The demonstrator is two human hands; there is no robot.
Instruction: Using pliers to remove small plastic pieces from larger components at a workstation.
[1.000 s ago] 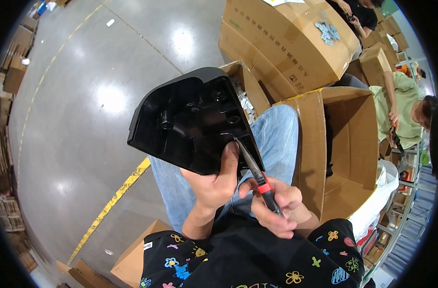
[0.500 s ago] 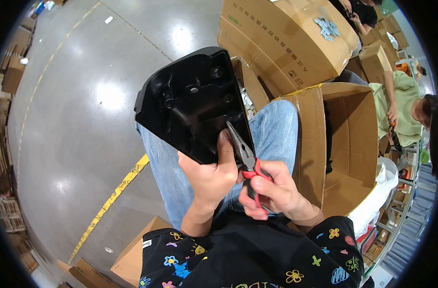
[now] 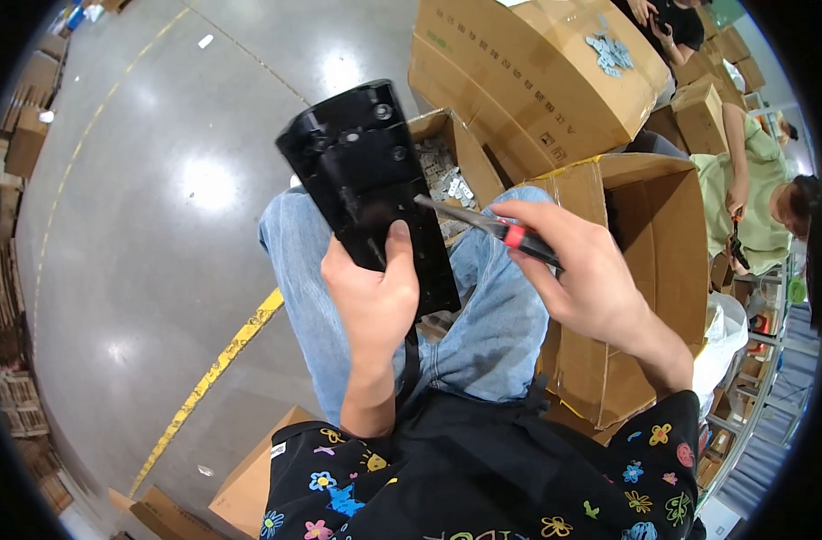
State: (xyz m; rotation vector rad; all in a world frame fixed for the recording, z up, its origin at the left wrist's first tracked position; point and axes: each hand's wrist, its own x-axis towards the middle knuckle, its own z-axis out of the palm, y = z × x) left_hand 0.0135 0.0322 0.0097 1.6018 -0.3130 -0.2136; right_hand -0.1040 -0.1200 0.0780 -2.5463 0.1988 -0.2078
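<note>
Over my lap I hold a hollow black plastic housing (image 3: 368, 175), its inner side with round bosses facing me and tilted. My left hand (image 3: 375, 292) grips its near end, thumb laid on the inside and fingers behind it. In my right hand (image 3: 582, 270) are needle-nose pliers (image 3: 492, 225) with red and black handles, partly hidden by my fingers. Their narrow tip points left and meets the housing's inner right side in the picture; I cannot tell whether it touches or grips anything there.
Past my knees, an open carton (image 3: 469, 153) holds small grey metal pieces. A large cardboard box (image 3: 537, 85) carries more grey pieces (image 3: 609, 54). An open empty box (image 3: 600, 279) stands at my right. Two people work at the right. Yellow tape (image 3: 217, 378) crosses the floor at left.
The housing has turned and looks narrower, its upper end swung edge-on. My right hand has moved up and to the right, and the pliers have swung from upright to nearly level.
</note>
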